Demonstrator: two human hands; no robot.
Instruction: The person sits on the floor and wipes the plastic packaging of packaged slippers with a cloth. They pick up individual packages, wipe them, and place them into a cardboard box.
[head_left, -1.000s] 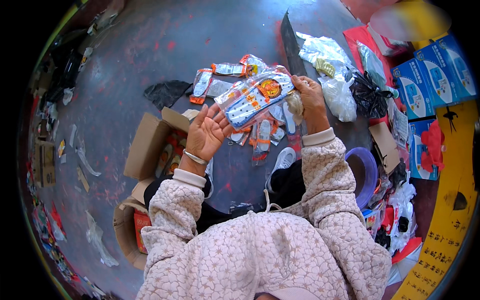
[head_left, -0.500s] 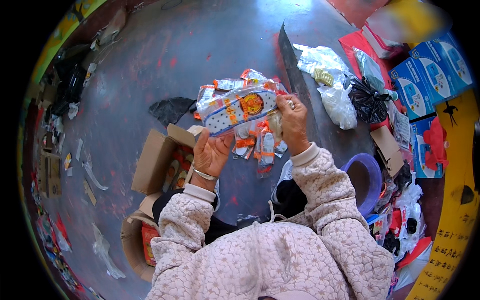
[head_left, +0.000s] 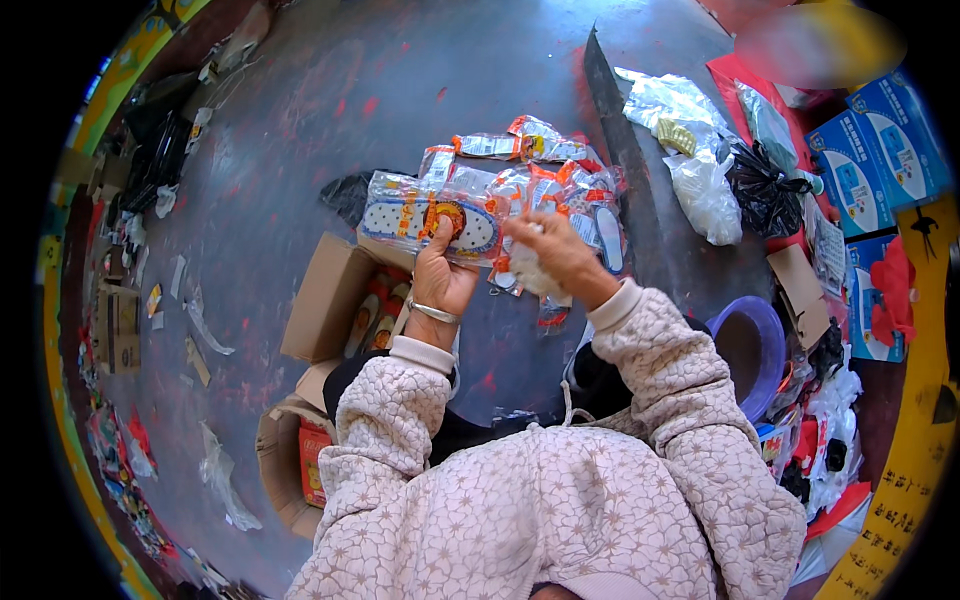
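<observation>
My left hand [head_left: 445, 278] grips a clear plastic packet of insoles [head_left: 390, 222], thumb on top. The insole inside is white with blue dots and a blue rim, under orange print. At the packet's right end is my right hand [head_left: 568, 258], its fingers closed and slightly blurred. Pale crumpled material [head_left: 533, 272] hangs from it; its kind is unclear. Beyond and beneath both hands lies a loose pile of similar packets [head_left: 607, 235] with orange and silver wrapping, spread on the grey floor.
An open cardboard box [head_left: 325, 300] with insoles stands left of my legs; another carton [head_left: 283, 460] holds a red box. To the right are a purple tub [head_left: 765, 350], a black bag [head_left: 762, 185], white plastic bags [head_left: 705, 195] and blue boxes [head_left: 890, 140]. A dark raised strip [head_left: 625, 140] crosses the floor.
The insole packet has moved left and lower. My left hand now has its thumb over the packet, and my right hand has come off its top corner and lowered toward the pile.
</observation>
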